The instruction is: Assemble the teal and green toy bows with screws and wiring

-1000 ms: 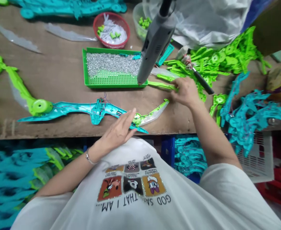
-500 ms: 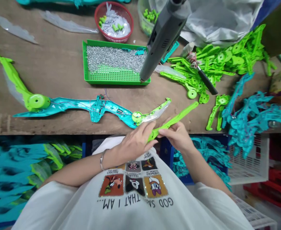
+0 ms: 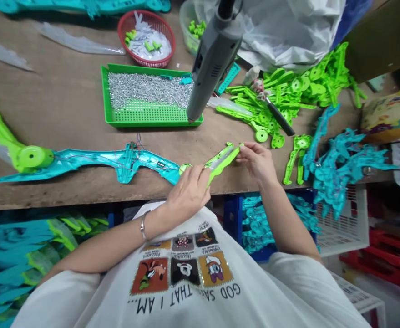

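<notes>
A long teal toy bow (image 3: 93, 159) with a green limb at its left end lies along the front of the wooden bench (image 3: 59, 105). At its right end a narrow green limb piece (image 3: 225, 157) lies over the bow's clear blade. My left hand (image 3: 189, 193) is closed on the lower end of that green piece. My right hand (image 3: 257, 159) pinches its upper tip. A grey electric screwdriver (image 3: 211, 59) hangs just above and behind the hands.
A green tray (image 3: 145, 119) of small silver screws sits behind the bow. A red basket (image 3: 147, 32) of small parts stands further back. Piles of green parts (image 3: 288, 95) and teal parts (image 3: 343, 159) lie to the right. Bins of teal parts sit under the bench.
My right hand took a green limb piece from the pile on the right and brought it toward me. Both hands now hold it down over the bow's right end.
</notes>
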`<state>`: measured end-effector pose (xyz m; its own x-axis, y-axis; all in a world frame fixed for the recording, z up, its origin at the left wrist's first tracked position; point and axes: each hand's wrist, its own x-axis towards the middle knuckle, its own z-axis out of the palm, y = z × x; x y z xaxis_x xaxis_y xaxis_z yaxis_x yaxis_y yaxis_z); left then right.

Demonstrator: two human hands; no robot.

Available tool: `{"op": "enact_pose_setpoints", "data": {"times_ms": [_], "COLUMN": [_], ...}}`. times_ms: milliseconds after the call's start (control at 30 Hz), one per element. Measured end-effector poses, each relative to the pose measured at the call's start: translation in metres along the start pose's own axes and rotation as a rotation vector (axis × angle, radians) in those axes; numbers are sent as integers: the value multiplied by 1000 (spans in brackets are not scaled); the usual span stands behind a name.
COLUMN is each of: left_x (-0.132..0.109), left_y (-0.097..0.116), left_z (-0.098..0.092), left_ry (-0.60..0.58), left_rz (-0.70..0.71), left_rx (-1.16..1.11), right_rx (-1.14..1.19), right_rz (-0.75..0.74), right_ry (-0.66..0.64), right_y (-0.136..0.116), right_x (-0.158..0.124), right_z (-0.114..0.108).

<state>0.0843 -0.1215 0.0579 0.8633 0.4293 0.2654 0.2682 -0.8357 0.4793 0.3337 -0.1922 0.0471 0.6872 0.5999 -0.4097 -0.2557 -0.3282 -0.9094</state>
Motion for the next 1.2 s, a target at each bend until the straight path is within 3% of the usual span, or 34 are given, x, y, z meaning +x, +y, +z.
{"op": "enact_pose_setpoints", "data": {"times_ms": [200,367,733,1000,1200], "left_x": [5,3,3,0,-1], "left_y": [-16,-23,-32,-33,-33], "left_z": [10,14,10,13,12], "left_ry": [-89,-65,-165,-284,-287], "left_rz": [-139,-154,-47,6,8], "left_rx": [46,22,104,194,192], "right_rx": [-137,-117,-221,-247,-106], "right_rz": [16,42,100,26,173], "right_ry": [24,29,-48,-87,-116], "right_y": [3,2,-12,-11,-14], "right_x": [20,20,30,27,26], "right_z": [7,9,7,6,-1]}}
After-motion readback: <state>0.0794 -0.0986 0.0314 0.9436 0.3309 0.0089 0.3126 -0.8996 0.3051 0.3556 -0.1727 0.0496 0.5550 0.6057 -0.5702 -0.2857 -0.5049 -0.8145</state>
